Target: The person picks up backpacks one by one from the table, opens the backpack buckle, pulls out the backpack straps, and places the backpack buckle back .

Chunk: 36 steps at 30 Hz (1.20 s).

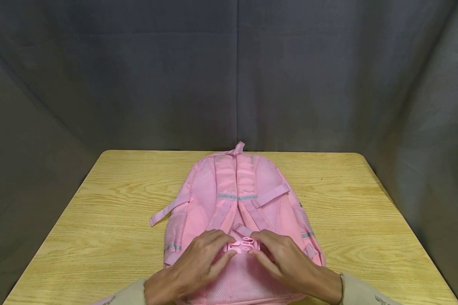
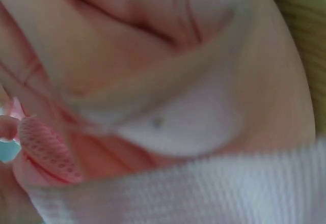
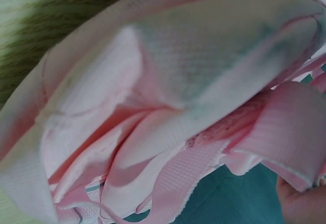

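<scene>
A pink backpack [image 1: 203,186] lies with its strap side up. Over its lower back panel, my left hand [image 1: 198,258] pinches one half of a pink plastic buckle [image 1: 234,246] between thumb and fingers. Facing it, my right hand [image 1: 290,260] pinches the other buckle half [image 1: 248,243] the same way. The two halves sit end to end, prongs near each other. Pink webbing [image 3: 285,132] runs to my right hand's fingers [image 3: 303,203] in the right wrist view. Pink fabric and a sleeve cuff [image 2: 178,188] fill most of the left wrist view, hiding the buckle there.
The backpack rests on a wood-grain table [image 1: 111,220]. One loose strap end [image 1: 160,217] hangs off its left side onto the tabletop, and another strap [image 1: 272,195] lies across the right. Dark grey curtains [image 1: 168,84] surround the table's back and sides.
</scene>
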Available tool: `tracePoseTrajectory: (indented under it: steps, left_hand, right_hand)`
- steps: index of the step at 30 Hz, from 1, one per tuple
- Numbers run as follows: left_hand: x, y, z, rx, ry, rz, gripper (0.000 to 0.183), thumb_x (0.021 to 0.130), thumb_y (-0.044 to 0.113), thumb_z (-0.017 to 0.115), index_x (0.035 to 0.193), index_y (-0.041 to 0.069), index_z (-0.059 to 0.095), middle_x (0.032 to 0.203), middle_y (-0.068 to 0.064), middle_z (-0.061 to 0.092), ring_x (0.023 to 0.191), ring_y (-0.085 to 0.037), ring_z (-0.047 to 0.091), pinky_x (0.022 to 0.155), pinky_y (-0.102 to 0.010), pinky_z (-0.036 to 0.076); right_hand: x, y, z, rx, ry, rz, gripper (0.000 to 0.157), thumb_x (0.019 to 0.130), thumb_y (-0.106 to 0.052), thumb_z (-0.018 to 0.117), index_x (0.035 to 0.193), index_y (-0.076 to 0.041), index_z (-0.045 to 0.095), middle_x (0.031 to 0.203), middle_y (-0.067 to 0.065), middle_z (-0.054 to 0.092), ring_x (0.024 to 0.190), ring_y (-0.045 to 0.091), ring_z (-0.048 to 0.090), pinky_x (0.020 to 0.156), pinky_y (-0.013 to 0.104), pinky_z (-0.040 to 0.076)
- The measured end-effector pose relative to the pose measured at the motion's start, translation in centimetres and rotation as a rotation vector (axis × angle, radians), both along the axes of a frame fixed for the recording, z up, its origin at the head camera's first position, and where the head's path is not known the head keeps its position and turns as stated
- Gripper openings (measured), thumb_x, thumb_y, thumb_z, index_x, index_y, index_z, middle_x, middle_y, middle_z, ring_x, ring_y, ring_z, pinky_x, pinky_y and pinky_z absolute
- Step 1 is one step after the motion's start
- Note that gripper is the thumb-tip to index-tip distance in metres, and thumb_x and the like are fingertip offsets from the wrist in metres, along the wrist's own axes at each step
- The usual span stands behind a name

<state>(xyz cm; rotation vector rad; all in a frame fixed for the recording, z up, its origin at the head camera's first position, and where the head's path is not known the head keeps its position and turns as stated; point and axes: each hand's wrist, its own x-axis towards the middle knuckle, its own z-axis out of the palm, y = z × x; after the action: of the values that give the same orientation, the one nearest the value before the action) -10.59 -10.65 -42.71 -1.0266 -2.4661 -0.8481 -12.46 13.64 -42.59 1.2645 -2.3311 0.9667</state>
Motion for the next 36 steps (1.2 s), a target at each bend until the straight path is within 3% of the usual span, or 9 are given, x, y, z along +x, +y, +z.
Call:
tracePoseTrajectory:
  steps: [6,11,18,24,29,32,36]
  left_hand:
    - [0.3,0.4,-0.6,-0.088,-0.031,-0.004,0.017,0.099,0.025,0.062,0.109,0.012,0.066,0.101,0.007,0.066,0.092,-0.006,0.062,0.086,-0.026,0.053]
    - [0.3,0.9,-1.2,-0.178,0.040,-0.008,0.018,0.097,0.027,0.064,0.106,0.012,0.068,0.100,0.005,0.067,0.094,-0.009,0.061,0.086,-0.028,0.051]
    - [0.6,1.6,-2.0,-0.312,0.109,0.004,0.019,0.098,0.034,0.062,0.105,0.018,0.070,0.098,0.008,0.069,0.094,-0.009,0.059,0.084,-0.028,0.049]
    - [0.8,1.9,-2.4,-0.384,0.154,0.046,0.020,0.095,0.037,0.065,0.101,0.020,0.071,0.096,0.008,0.067,0.091,-0.009,0.059,0.083,-0.029,0.047]
    - [0.9,2.1,-2.3,-0.460,0.193,0.042,0.023,0.096,0.039,0.063,0.101,0.019,0.073,0.096,0.006,0.068,0.089,-0.010,0.061,0.083,-0.029,0.047]
    - [0.9,2.0,-1.9,-0.455,0.184,0.030,0.026,0.096,0.039,0.063,0.105,0.017,0.072,0.100,0.005,0.067,0.093,-0.012,0.062,0.085,-0.030,0.049]
    - [0.8,1.5,-0.8,-0.356,0.106,0.035,0.031,0.093,0.036,0.065,0.111,0.011,0.069,0.109,0.001,0.066,0.105,-0.015,0.060,0.095,-0.033,0.050]
  right_hand:
    - [0.1,0.0,0.0,-0.008,-0.044,-0.009,0.016,0.099,-0.022,0.063,0.110,-0.011,0.064,0.078,-0.015,0.048,0.064,-0.007,0.041,0.057,0.004,0.036]
    - [0.1,-0.1,0.2,-0.007,-0.047,-0.011,0.017,0.098,-0.022,0.064,0.111,-0.012,0.064,0.078,-0.015,0.049,0.062,-0.003,0.044,0.058,0.004,0.036]
    - [0.0,-0.3,0.2,-0.028,0.021,0.007,0.016,0.100,-0.025,0.061,0.110,-0.012,0.063,0.078,-0.014,0.049,0.062,-0.004,0.044,0.058,0.002,0.034]
    - [-0.1,-0.5,-0.1,-0.031,0.038,0.020,0.018,0.099,-0.024,0.062,0.110,-0.010,0.064,0.078,-0.013,0.050,0.062,-0.004,0.043,0.058,0.002,0.033]
    - [-0.1,-0.5,-0.1,-0.030,0.049,0.025,0.021,0.101,-0.025,0.060,0.112,-0.008,0.064,0.079,-0.013,0.050,0.062,-0.003,0.044,0.058,0.002,0.034]
    - [0.0,-0.6,0.1,-0.027,0.044,0.023,0.022,0.101,-0.026,0.059,0.112,-0.007,0.064,0.078,-0.013,0.049,0.062,-0.003,0.044,0.058,0.002,0.034]
    - [0.0,-0.6,0.1,-0.017,0.007,0.012,0.021,0.101,-0.027,0.059,0.111,-0.009,0.064,0.078,-0.014,0.048,0.062,-0.002,0.045,0.058,0.003,0.034]
